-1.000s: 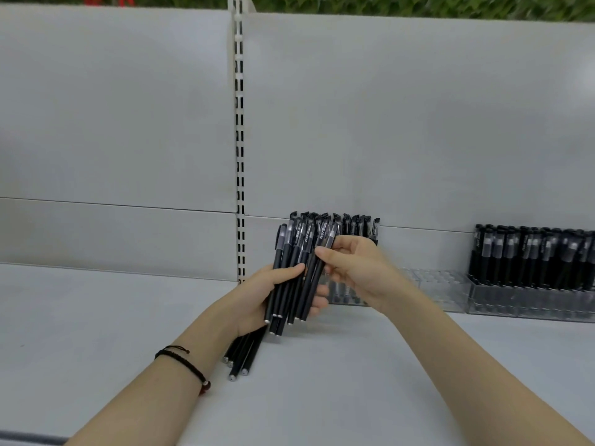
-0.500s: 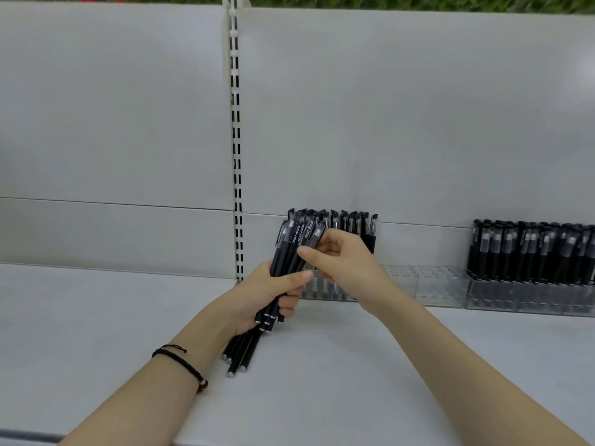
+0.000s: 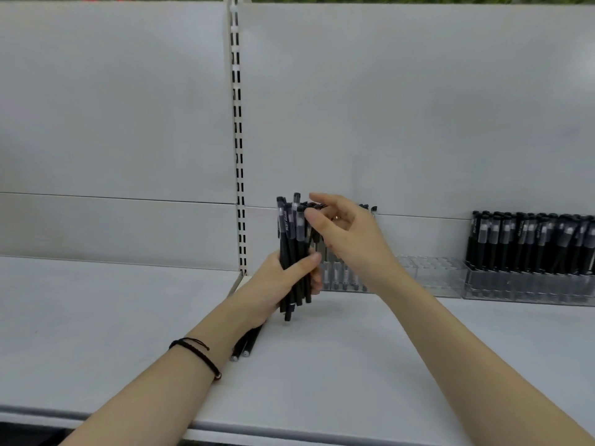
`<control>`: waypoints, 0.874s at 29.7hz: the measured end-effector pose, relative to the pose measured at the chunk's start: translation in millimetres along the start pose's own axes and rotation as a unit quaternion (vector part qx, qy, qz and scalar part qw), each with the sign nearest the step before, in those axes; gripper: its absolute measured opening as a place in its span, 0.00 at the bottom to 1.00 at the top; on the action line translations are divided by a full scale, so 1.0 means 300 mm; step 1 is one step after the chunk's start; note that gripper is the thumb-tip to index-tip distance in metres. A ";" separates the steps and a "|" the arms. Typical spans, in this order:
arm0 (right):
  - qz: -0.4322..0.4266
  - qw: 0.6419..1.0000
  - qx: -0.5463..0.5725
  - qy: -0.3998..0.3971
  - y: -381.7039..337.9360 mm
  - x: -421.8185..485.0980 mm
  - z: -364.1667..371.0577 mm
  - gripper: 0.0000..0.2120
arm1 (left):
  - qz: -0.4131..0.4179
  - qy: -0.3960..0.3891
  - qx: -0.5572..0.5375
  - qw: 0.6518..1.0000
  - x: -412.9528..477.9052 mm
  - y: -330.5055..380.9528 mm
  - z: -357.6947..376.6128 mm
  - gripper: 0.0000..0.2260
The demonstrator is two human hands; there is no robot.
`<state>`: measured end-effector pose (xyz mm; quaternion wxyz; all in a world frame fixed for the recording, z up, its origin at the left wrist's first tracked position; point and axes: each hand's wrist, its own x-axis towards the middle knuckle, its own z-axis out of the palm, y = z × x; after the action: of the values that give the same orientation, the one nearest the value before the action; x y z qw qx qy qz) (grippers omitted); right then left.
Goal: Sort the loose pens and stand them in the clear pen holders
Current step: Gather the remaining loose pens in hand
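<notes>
Pens (image 3: 291,252) | left hand (image 3: 283,284) is clamping the bundle upright | right hand (image 3: 347,233) is fingering caps, pinch unclear | next: slotting one into pen holder (image 3: 428,275)

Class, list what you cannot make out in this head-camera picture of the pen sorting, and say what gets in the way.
Head view: count of loose pens on the shelf; the left forearm covers most of them.
Head view: pens in the middle clear holder; the right hand hides most.
Head view: far-right holder; cut off by the frame edge.
Head view: print on the bundle in the left hand; too small.
</notes>
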<state>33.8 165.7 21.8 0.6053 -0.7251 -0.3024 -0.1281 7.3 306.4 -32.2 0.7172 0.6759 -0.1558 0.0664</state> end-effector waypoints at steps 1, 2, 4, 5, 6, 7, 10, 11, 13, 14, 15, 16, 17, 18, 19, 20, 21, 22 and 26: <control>-0.008 1.000 0.000 -0.002 -0.001 0.000 -0.009 0.16 | 0.001 0.006 0.009 1.000 0.002 -0.002 0.008 0.05; -0.014 1.000 0.002 -0.006 0.001 -0.001 -0.016 0.16 | 0.003 0.016 0.014 1.000 0.003 -0.005 0.011 0.06; -0.023 1.000 0.004 -0.013 0.004 -0.002 -0.025 0.16 | 0.010 0.036 0.024 0.999 0.006 -0.012 0.014 0.07; -0.029 0.999 0.002 -0.017 0.003 -0.003 -0.027 0.16 | 0.016 0.042 0.034 0.998 0.006 -0.015 0.018 0.07; -0.036 0.999 -0.002 -0.021 0.002 -0.004 -0.029 0.17 | 0.021 0.047 0.049 0.997 0.007 -0.019 0.025 0.07; -0.044 0.999 -0.009 -0.025 0.001 -0.004 -0.029 0.17 | 0.024 0.050 0.063 0.997 0.006 -0.023 0.034 0.06; -0.060 0.996 -0.055 -0.019 0.016 -0.001 -0.025 0.14 | 0.003 0.055 0.079 0.995 0.014 -0.037 0.048 0.11; -0.060 0.996 -0.061 -0.014 0.023 0.001 -0.026 0.13 | -0.014 0.051 0.082 0.995 0.016 -0.042 0.046 0.14; -0.056 0.997 -0.056 -0.009 0.034 0.004 -0.025 0.10 | -0.049 0.027 0.096 0.994 0.016 -0.047 0.037 0.15; -0.056 0.997 -0.057 -0.007 0.037 0.005 -0.026 0.09 | -0.060 0.011 0.107 0.992 0.016 -0.050 0.033 0.15; -0.055 0.997 -0.058 -0.006 0.038 0.006 -0.026 0.08 | -0.065 -0.003 0.116 0.991 0.014 -0.051 0.030 0.14; -0.054 0.997 -0.056 -0.004 0.038 0.006 -0.026 0.08 | -0.066 -0.010 0.121 0.990 0.013 -0.050 0.029 0.12; -0.052 0.997 -0.052 0.001 0.038 0.006 -0.026 0.08 | -0.063 -0.012 0.121 0.991 0.012 -0.050 0.026 0.11; -0.050 0.998 -0.047 0.011 0.038 0.007 -0.027 0.07 | -0.060 -0.009 0.118 0.991 0.010 -0.049 0.023 0.09; -0.046 0.998 -0.044 0.027 0.036 0.007 -0.029 0.06 | -0.056 -0.003 0.111 0.992 0.008 -0.046 0.017 0.08; -0.039 0.997 -0.046 0.051 0.033 0.006 -0.036 0.05 | -0.054 0.006 0.099 0.994 0.007 -0.043 0.012 0.07; -0.035 0.995 -0.055 0.073 0.030 0.006 -0.049 0.04 | -0.051 0.019 0.087 0.995 0.008 -0.040 0.004 0.07; -0.036 0.992 -0.079 0.087 0.029 0.006 -0.063 0.04 | -0.048 0.032 0.077 0.995 0.007 -0.038 -0.004 0.07; -0.018 0.957 -0.289 0.001 0.051 -0.017 -0.156 0.07 | -0.037 0.063 0.110 0.991 0.004 -0.027 -0.012 0.05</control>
<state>47.3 118.3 17.7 0.3675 -0.8634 -0.2647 -0.2223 11.5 309.1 -39.7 0.6487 0.7506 -0.0769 0.0990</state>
